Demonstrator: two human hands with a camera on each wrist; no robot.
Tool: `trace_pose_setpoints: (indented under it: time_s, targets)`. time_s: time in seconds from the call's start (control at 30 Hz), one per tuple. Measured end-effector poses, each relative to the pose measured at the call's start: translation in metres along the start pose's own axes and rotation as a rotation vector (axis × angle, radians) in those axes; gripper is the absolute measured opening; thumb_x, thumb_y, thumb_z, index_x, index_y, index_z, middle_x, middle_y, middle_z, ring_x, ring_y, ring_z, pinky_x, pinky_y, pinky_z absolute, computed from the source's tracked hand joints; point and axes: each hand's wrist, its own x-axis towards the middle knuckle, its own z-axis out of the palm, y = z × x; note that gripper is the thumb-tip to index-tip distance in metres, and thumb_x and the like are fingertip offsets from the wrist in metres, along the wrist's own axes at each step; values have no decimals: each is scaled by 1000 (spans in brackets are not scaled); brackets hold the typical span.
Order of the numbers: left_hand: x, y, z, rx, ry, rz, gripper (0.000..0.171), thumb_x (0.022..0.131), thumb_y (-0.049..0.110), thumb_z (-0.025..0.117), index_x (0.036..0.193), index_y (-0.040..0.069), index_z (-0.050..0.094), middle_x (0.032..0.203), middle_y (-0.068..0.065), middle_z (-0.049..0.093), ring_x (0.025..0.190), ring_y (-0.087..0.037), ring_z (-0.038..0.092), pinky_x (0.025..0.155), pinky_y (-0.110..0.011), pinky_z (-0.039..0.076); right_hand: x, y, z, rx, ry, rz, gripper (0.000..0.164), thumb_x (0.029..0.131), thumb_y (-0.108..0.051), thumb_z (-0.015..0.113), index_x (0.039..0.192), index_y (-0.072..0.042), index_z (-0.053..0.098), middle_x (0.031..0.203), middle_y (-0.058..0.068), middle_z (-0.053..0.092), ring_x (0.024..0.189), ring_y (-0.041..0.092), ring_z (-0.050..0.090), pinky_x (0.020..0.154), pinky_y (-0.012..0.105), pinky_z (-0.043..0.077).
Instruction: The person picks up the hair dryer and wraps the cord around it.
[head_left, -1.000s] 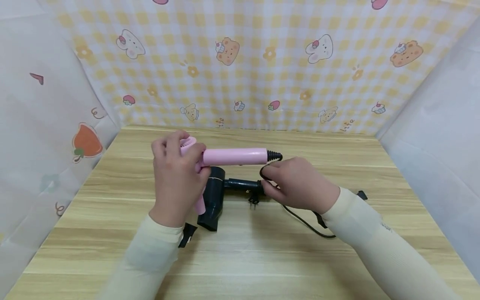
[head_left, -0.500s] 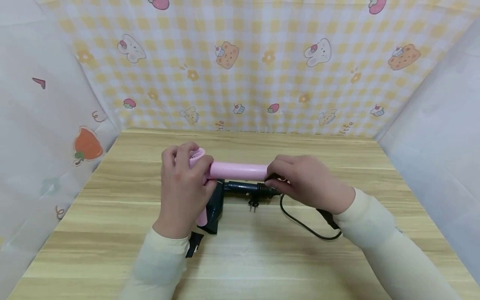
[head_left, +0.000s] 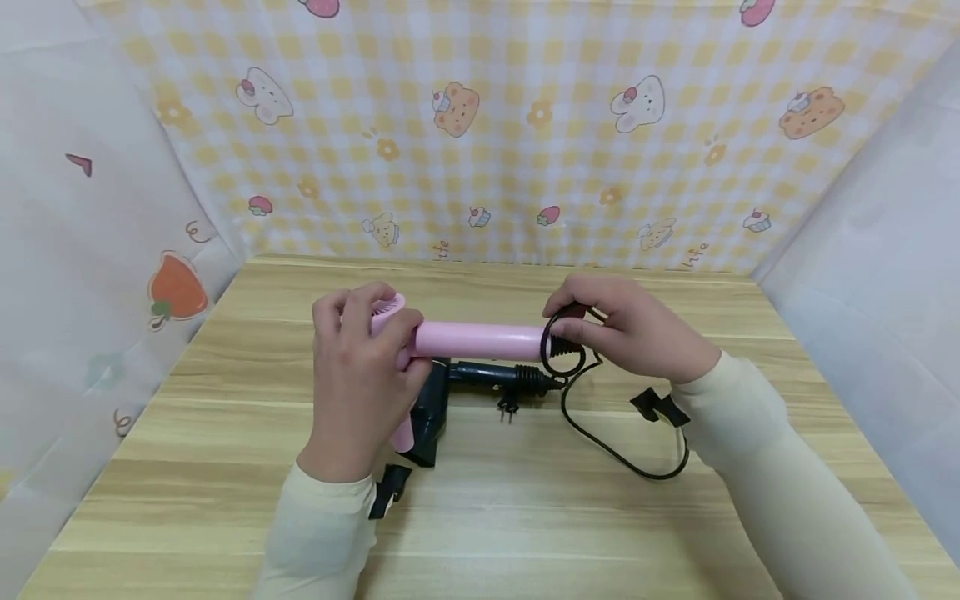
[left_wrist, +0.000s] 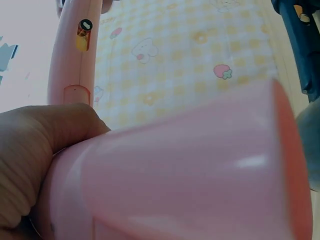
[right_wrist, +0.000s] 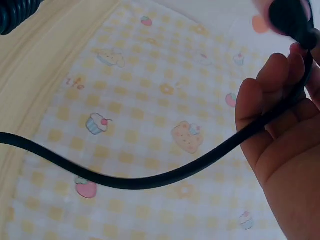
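My left hand (head_left: 356, 383) grips a pink hair dryer (head_left: 480, 340) by its head, the handle pointing right. In the left wrist view, the thumb lies across the dryer's smooth pink barrel (left_wrist: 185, 175). At the handle's end, my right hand (head_left: 637, 329) pinches the black cord (head_left: 553, 367), which loops about the handle tip. The right wrist view has the cord (right_wrist: 145, 183) running across the curled fingers. Below the pink dryer lies a dark hair dryer (head_left: 483, 375), its nozzle partly covered.
A two-pin plug (head_left: 508, 407) sits against the dark dryer's handle. A length of black cord (head_left: 626, 465) curves over the wooden table (head_left: 495, 533). Black pieces (head_left: 660, 407) show near both sleeves. Behind the table hangs a yellow checked cloth (head_left: 525, 150).
The pink dryer has come down toward the dark one. My right hand has moved up and right, and the black cord loop now shows around the handle's end.
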Motion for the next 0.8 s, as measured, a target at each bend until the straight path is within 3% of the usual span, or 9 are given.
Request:
trace_pose_setpoints:
  time_s: [0.23,0.43,0.6,0.8]
  targets:
    - [3,2,-5,-52,3,-22,16,70,3,77,85,5,72,114,-22,57,104,-46,43,87,-53,35,1,16,2,95,54,96,18,95,5,59,106,-7,67,92,-1,64,78,16,56,70,27,47]
    - [5,4,-7,-91,32,-50,18,68,1,77,85,4,72,115,-21,57,104,-45,43,88,-53,35,0,30,16,197,94,216,14,100,-2,54,105,-3,67,92,6,63,79,20,56,72,28,49]
    - [5,4,-6,-97,35,-72,19,67,0,78,86,3,74,114,-21,57,105,-45,43,88,-52,34,-3,34,29,138,113,277,17,102,-10,53,101,-8,70,96,2,68,81,19,58,73,30,49]
    - [5,1,-5,-96,43,-87,21,67,0,79,88,3,74,113,-22,58,106,-45,44,88,-53,33,-9,32,44,-19,148,233,12,94,-7,64,102,-10,72,91,1,69,74,17,57,66,35,46]
